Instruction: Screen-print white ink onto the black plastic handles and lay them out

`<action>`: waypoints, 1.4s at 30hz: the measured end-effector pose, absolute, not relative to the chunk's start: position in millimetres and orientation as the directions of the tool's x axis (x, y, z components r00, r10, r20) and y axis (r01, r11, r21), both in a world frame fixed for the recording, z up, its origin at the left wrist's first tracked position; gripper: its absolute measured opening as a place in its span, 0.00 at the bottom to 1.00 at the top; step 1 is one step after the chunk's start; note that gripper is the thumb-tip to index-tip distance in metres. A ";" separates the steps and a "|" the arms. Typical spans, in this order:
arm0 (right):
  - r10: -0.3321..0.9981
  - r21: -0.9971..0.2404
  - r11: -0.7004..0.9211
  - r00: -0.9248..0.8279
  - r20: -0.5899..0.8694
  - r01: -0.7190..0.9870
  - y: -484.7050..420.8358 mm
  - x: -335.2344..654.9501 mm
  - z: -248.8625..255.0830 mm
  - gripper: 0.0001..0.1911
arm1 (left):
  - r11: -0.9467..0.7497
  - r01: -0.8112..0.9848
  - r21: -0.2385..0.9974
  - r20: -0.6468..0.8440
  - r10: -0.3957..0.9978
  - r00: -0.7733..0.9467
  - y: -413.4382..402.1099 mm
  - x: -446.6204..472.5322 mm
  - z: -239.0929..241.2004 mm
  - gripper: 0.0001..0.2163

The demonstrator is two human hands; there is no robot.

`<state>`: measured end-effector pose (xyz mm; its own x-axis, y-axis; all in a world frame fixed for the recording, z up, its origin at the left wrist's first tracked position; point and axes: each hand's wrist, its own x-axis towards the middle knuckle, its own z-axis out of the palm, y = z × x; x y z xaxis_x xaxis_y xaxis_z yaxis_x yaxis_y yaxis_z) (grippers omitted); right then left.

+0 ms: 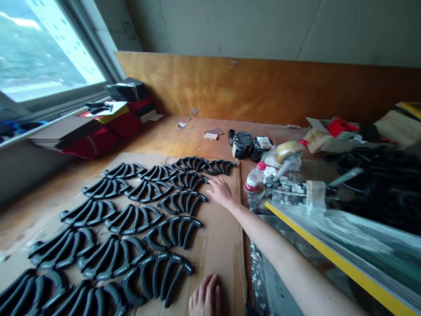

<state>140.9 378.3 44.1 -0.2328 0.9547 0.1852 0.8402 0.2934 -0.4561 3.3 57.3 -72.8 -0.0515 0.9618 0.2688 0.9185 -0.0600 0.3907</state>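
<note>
Rows of curved black, rib-like parts (179, 232) lie on a flat cardboard sheet (220, 245), each a curved bar with several tapering prongs. My right hand (221, 191) reaches across from the right with its fingers stretched out and apart. Its fingertips are at the right end of a black part (189, 180) in a far row; whether they touch it I cannot tell. Close to me, my left hand (205, 298) lies on the cardboard with fingers extended, just right of the nearest row. No object shows in it.
Right of the cardboard are a red-capped plastic bottle (255, 177), black tubs (242, 145) and a yellow-edged glass-like panel (329, 254). An open box (317, 131) and a dark heap (388, 180) lie beyond. Stacked red and black material (95, 136) sits by the window.
</note>
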 end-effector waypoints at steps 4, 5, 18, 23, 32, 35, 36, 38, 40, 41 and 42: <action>0.820 -0.481 0.568 -0.510 0.261 0.667 258.3 165.9 50.8 0.21 | -0.100 0.898 0.429 0.178 0.984 0.024 59.7 -5.1 -59.3 0.16; 0.797 -0.486 0.595 -0.548 0.254 0.640 227.6 181.1 52.6 0.21 | -0.102 0.900 0.424 0.157 0.987 0.038 60.3 -6.2 -57.0 0.17; 0.574 -0.567 -0.407 0.683 0.451 0.716 -99.8 596.7 38.6 0.31 | 0.044 0.981 0.191 0.037 0.998 -0.052 45.6 34.9 -17.5 0.24; 0.343 -0.654 -0.555 0.857 0.383 0.514 -144.3 626.3 -38.4 0.38 | 0.181 0.964 0.197 -0.056 0.983 -0.173 38.5 57.0 -13.3 0.25; 0.280 -0.661 -0.691 0.951 0.127 0.292 -22.1 555.1 -35.8 0.38 | 0.207 0.965 0.161 -0.080 0.977 -0.196 38.6 66.3 -11.2 0.25; 0.387 -0.653 -0.685 0.921 0.051 0.324 -1.9 544.2 -26.2 0.36 | 0.212 0.963 0.169 -0.070 0.977 -0.203 37.8 67.4 -10.8 0.24; 0.423 -0.642 -0.684 0.905 0.036 0.346 -0.3 542.8 -22.7 0.35 | 0.214 0.962 0.171 -0.066 0.976 -0.206 37.5 67.3 -11.2 0.25; 0.480 -0.606 -0.687 0.877 0.036 0.401 -3.7 543.6 -14.6 0.33 | 0.213 0.961 0.178 -0.061 0.977 -0.205 37.2 66.5 -12.3 0.24; 0.519 -0.558 -0.685 0.851 0.076 0.468 -11.6 548.2 -5.0 0.30 | 0.199 0.962 0.188 -0.051 0.980 -0.193 37.0 65.3 -13.5 0.24; 0.539 -0.538 -0.679 0.837 0.098 0.500 -14.8 551.4 0.4 0.28 | 0.189 0.963 0.194 -0.045 0.982 -0.184 37.0 64.7 -14.1 0.23; 0.561 -0.523 -0.670 0.821 0.110 0.527 -16.3 555.0 6.2 0.27 | 0.182 0.963 0.199 -0.037 0.983 -0.178 37.1 64.2 -14.7 0.23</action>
